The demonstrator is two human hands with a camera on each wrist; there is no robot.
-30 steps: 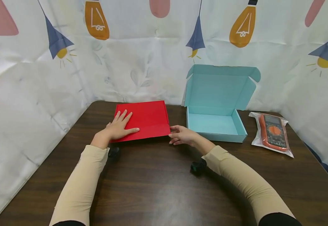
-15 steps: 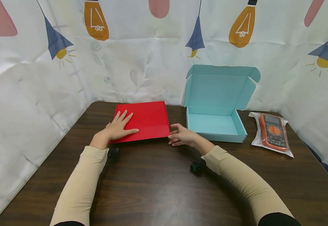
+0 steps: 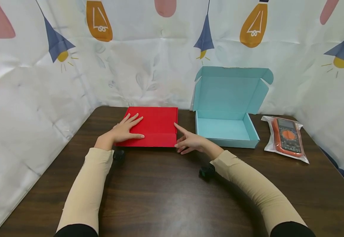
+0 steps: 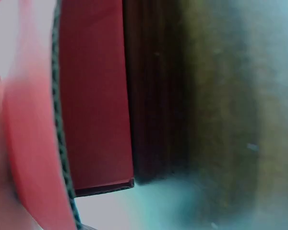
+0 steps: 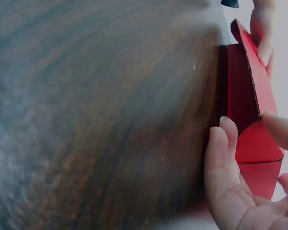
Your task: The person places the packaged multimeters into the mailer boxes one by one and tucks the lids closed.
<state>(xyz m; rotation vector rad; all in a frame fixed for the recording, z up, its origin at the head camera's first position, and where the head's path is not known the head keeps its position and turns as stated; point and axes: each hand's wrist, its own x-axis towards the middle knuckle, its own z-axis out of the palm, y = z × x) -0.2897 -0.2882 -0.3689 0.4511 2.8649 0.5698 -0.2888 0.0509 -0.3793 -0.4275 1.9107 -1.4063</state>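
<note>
Red box (image 3: 159,126) turned, beneath left hand (image 3: 121,132), right hand (image 3: 193,141) seemingly touching

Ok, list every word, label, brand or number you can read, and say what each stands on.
No text is legible anywhere.
Multimeter in its clear bag: pale markings around the dial, too small to read.
Red box: no lettering visible.
Blue box: no lettering visible.
Backdrop: printed lamps and bulbs, no words visible.

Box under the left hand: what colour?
Red; the box shows best in the head view.
</note>
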